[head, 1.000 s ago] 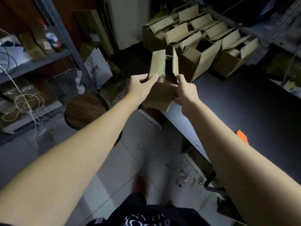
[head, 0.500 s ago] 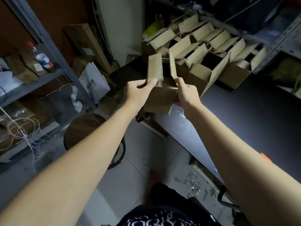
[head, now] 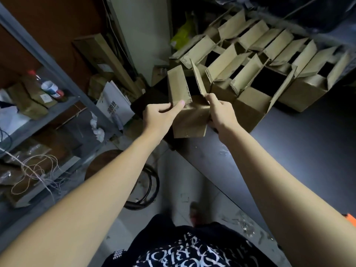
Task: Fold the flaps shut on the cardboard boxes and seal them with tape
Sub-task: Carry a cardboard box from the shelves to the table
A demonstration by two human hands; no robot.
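You hold the small box (head: 189, 120) over the table's (head: 289, 143) left edge, near of the open boxes (head: 250, 105), left hand (head: 159, 116) and right hand (head: 221, 114) each clasping a side wall below its upright flaps (head: 178, 85); likely light, stiff, crushable, so fold at the creases.

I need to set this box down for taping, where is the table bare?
The dark table is bare right of the held box, from the open boxes down to the orange thing. The far end is crowded: open boxes stand packed together there.
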